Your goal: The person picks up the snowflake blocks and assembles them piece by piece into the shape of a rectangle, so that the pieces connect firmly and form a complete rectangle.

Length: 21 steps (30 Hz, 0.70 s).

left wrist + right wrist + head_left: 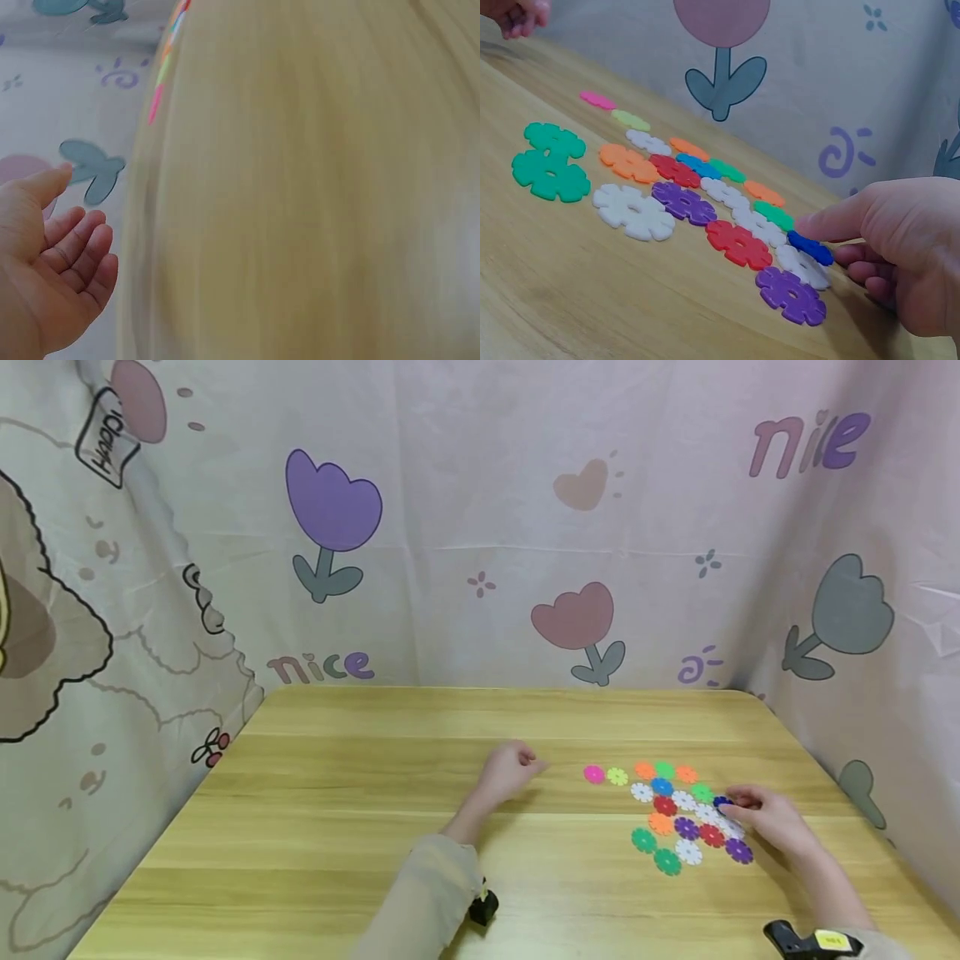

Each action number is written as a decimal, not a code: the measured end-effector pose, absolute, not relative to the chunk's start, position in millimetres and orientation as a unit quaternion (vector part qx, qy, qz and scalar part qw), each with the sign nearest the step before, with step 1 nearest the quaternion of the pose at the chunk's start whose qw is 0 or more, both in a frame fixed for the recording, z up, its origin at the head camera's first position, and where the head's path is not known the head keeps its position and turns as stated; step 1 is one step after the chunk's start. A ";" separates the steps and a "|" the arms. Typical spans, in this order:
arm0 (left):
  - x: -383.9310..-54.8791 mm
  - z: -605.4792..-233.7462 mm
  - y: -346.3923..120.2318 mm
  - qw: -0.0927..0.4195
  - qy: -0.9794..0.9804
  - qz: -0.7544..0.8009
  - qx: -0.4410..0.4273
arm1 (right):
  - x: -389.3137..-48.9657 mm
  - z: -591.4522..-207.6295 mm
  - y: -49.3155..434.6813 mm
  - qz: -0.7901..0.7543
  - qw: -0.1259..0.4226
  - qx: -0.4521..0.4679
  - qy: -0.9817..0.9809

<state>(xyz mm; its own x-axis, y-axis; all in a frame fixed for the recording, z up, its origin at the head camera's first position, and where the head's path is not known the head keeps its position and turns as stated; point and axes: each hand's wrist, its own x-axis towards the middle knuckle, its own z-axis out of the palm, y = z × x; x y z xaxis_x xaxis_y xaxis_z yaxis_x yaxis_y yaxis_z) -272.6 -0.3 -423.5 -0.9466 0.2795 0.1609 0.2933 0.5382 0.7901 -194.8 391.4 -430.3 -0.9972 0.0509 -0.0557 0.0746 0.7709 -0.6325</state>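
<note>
Flat notched plastic discs, like flower-shaped building pieces, lie in a cluster on the right part of the table. At the cluster's right edge my right hand (768, 818) pinches a dark blue disc (810, 247) between thumb and fingers, beside a white disc (802, 268). Below it lies a purple disc (790, 295), with a red disc (739, 244) to its left. My left hand (512, 770) hovers over the table left of the pink disc (594, 774), holding nothing; in the left wrist view its fingers (79, 251) are loosely curled.
The wooden table (315, 827) reaches back to a printed curtain (450, 527). Two green discs (667, 862) lie at the cluster's front left, and a yellow disc (617, 776) beside the pink one. Each wrist wears a black camera mount (483, 907).
</note>
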 end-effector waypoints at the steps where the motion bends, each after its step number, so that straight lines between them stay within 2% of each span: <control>1: -272.3 -424.4 6.0 0.002 -0.877 -0.451 -0.164 | -194.6 -431.1 391.5 -0.334 0.018 0.031 0.942; 13: -266.8 -431.8 62.9 -0.022 -0.866 -0.468 -0.174 | -193.1 -438.4 391.1 -0.328 -0.003 0.013 0.945; 21: -266.0 -433.0 87.9 -0.011 -0.923 -0.356 -0.146 | -194.3 -438.3 389.2 -0.329 -0.009 0.016 0.944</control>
<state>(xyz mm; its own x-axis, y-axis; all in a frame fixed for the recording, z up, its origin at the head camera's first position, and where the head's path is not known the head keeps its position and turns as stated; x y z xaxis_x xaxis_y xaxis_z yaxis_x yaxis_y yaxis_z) -266.0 87.9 -433.0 -0.9574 0.2766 0.0830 0.2608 0.7045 0.6601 -194.3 389.2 -438.3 -0.9993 0.0372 0.0071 0.0247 0.7834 -0.6210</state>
